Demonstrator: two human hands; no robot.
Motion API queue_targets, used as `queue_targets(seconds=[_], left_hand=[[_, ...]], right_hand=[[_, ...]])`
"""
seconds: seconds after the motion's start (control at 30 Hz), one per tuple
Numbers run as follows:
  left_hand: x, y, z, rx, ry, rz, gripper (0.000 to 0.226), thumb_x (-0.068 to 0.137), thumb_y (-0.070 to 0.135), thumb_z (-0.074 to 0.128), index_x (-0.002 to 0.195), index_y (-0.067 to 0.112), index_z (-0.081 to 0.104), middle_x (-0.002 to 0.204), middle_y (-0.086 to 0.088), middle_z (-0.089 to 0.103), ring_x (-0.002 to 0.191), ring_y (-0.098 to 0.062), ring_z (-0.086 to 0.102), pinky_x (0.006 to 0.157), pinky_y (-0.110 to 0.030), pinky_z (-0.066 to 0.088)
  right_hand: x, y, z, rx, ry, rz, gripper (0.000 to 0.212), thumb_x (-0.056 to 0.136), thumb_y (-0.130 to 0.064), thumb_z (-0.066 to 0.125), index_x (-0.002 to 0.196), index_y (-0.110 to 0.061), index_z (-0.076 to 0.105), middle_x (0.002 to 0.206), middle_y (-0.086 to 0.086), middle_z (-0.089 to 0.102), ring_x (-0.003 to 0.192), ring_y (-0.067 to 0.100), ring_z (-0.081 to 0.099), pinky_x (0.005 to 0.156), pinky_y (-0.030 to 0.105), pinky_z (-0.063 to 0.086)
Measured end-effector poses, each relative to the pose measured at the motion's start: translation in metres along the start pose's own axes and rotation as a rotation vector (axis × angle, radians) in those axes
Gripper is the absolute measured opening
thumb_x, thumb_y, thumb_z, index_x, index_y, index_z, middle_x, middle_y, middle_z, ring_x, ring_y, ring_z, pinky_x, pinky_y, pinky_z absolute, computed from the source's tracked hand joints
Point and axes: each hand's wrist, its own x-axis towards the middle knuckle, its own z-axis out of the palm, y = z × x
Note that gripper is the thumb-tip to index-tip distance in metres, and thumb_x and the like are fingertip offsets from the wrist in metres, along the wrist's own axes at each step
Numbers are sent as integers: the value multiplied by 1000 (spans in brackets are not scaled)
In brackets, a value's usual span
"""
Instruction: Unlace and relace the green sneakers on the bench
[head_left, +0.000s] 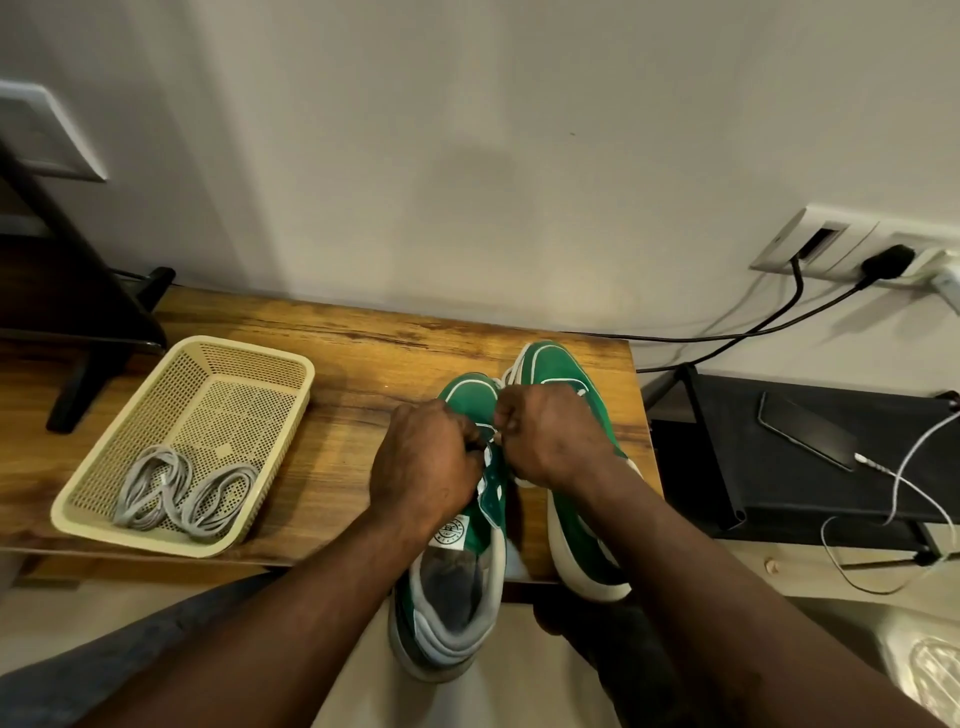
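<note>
2 hands (423, 462) (550, 436) (fingers curled) pinch lace (490, 451).

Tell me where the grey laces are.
In the head view, the grey laces lie coiled in the beige basket, on the bench left of the sneakers.

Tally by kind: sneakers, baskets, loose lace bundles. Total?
Green sneakers: 2
Basket: 1
Grey lace bundles, both in the basket: 2
Total: 5
</note>
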Motion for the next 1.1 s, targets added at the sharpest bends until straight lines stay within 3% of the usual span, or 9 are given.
queue_targets(seconds=[0.13,0.3,0.5,0.7,0.8,0.9,1.03,1.1], left_hand=[[0,-5,6,-18,42,-13,13,89,37,79,102,34,82,105,8,73,106,-18,57,82,-28,45],[3,-9,12,-115,39,-67,9,83,35,84,91,36,83,94,12,70,99,-18,61,81,-37,58],[4,-10,21,-244,41,-130,10,81,30,85,77,37,79,88,16,68,98,-16,61,80,-39,59],[2,-10,25,-301,77,-159,13,89,27,81,77,31,77,92,15,70,116,-16,52,86,-29,41],[1,-9,25,-320,75,-164,14,88,24,82,76,30,77,93,15,69,115,-16,54,89,-27,38],[3,-9,27,-286,79,-155,16,86,23,84,74,30,76,92,14,64,107,-20,56,88,-31,47],[4,-8,26,-334,36,-191,8,85,24,84,79,28,80,97,14,63,111,-16,48,79,-16,26],[3,-7,24,-364,21,-212,12,82,24,86,76,30,79,97,17,61,111,-14,45,81,-16,28]], right_hand=[[0,-2,4,-46,-31,6,15,91,-14,64,96,-21,76,91,1,71,83,21,66,77,41,62],[0,-1,6,-53,-54,-31,14,90,-14,62,89,-25,70,99,1,65,91,22,63,79,42,59],[2,0,7,-44,-73,-12,24,90,-10,61,79,-31,61,97,0,65,89,22,63,78,40,59],[8,2,4,32,-156,52,24,85,-5,56,74,-26,59,77,-5,65,74,17,60,67,31,52],[10,3,0,37,-176,70,25,86,-5,56,76,-28,59,80,-6,66,76,15,60,69,32,52],[9,2,1,44,-182,88,24,87,-5,57,78,-27,62,82,-6,67,79,16,62,69,31,53],[9,3,1,65,-187,113,24,88,-5,56,80,-26,64,83,-6,67,77,14,60,66,29,48],[9,4,1,74,-192,118,25,90,-6,56,79,-28,63,84,-7,67,78,14,60,65,29,45]])
